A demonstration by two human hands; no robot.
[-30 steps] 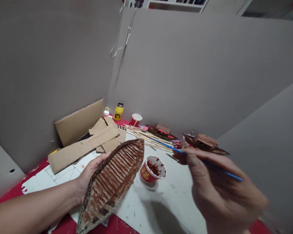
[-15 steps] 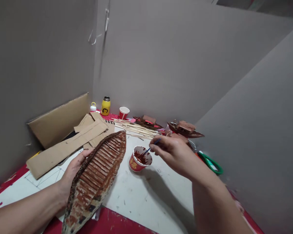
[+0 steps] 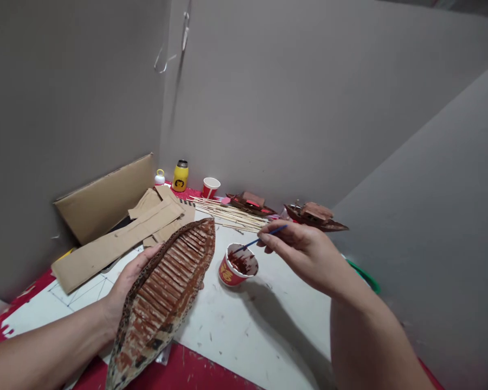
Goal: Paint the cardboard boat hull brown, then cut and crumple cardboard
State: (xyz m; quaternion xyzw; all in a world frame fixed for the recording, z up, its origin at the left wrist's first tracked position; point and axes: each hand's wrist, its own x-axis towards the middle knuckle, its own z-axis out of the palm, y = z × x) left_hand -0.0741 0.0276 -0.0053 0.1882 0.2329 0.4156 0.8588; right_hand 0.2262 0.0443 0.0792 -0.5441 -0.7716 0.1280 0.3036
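My left hand (image 3: 126, 287) grips a cardboard boat hull (image 3: 166, 287) by its left side, tilted so its ribbed inside faces me. Reddish-brown paint covers much of the hull; its near end is patchy, with pale and dark spots. Between the fingertips of my right hand (image 3: 296, 246) is a thin blue paintbrush (image 3: 260, 238). Its tip reaches into a red paper cup (image 3: 232, 275) at the inner wall, above brown paint. Paint streaks mark the cup's inside. The left fingers behind the hull are partly hidden.
Behind the cup lie thin wooden sticks (image 3: 228, 212) and two brown model boats (image 3: 250, 202). Cardboard strips (image 3: 117, 244) and a cardboard sheet (image 3: 106, 197) are at left. A yellow bottle (image 3: 180, 177) and another paper cup (image 3: 211, 187) stand near the wall. Something green (image 3: 364, 276) shows at right.
The brush has risen from the paint to the cup's inner left wall and now slants flatter. My right hand moved slightly right. The hull stays in my left hand.
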